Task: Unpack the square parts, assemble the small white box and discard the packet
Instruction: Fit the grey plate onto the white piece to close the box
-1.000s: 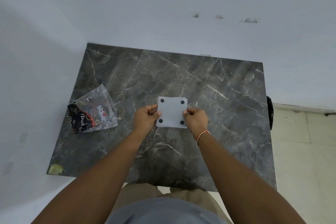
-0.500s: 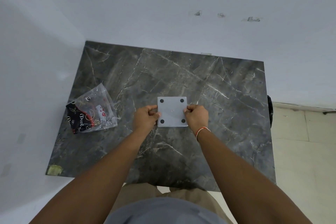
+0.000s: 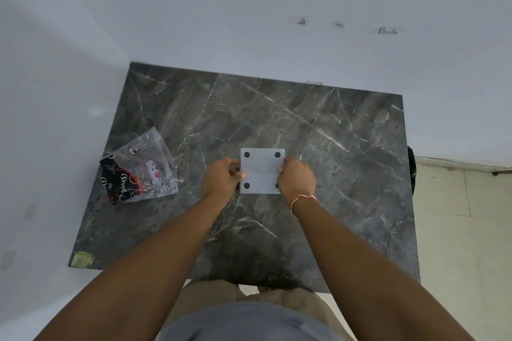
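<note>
Both hands, left hand (image 3: 221,178) and right hand (image 3: 296,178), grip the small white box (image 3: 262,171) by its side edges, mid-table (image 3: 332,147). Squeeze evenly, keeping edges aligned; the packet (image 3: 141,171) lies left, undiscarded.

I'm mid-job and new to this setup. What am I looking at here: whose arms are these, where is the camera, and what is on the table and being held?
There is no machine: a person works with bare hands. The camera sits on their head, looking down. The left hand and right hand grip opposite sides of a white square part with four dark dots, over a dark marble table. A clear plastic packet lies on the table to the left, apart from the hands.
</note>
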